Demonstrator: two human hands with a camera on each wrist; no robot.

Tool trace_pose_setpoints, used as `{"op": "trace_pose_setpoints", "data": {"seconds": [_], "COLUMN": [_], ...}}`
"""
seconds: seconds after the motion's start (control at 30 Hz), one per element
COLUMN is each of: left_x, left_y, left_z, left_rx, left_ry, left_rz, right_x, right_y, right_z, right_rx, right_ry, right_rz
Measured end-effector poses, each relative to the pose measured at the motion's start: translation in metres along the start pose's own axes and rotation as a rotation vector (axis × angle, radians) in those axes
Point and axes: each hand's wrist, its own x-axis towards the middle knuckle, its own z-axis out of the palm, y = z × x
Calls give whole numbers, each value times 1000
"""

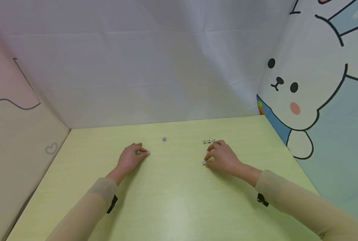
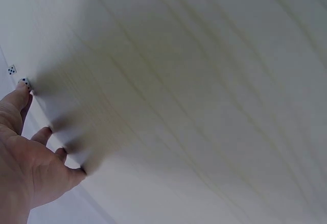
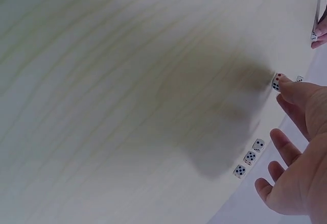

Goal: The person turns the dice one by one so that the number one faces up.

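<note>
Near the middle left of the table, my left hand [image 1: 130, 156] pinches a small white die [image 1: 148, 152] between thumb and finger; the left wrist view shows dark pips on that die [image 2: 24, 84]. My right hand [image 1: 224, 158] pinches another white die [image 1: 204, 162], on which red and dark pips show [image 3: 277, 82]. Just beyond the right hand, three dice stand in a row [image 1: 209, 141], the rightmost partly behind the fingers. A single die [image 1: 164, 139] lies farther back, between the two hands.
Both hands are over a pale yellow wooden table [image 1: 172, 194]. A white cloth wall [image 1: 154, 80] rises along its back edge. Side panels flank it, the right one [image 1: 332, 140] printed with a cartoon animal.
</note>
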Motion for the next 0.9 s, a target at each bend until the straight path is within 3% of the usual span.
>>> {"op": "trace_pose_setpoints", "data": {"seconds": [0.4, 0.9], "left_x": [-3, -7], "left_y": [-2, 15], "left_z": [2, -13], "left_rx": [-12, 27], "left_ry": [3, 2], "left_rz": [0, -15], "right_x": [-2, -1], "right_y": [-4, -7], "right_z": [0, -4], "right_rx": [24, 48], "right_ry": [3, 3], "right_rz": [26, 37]}}
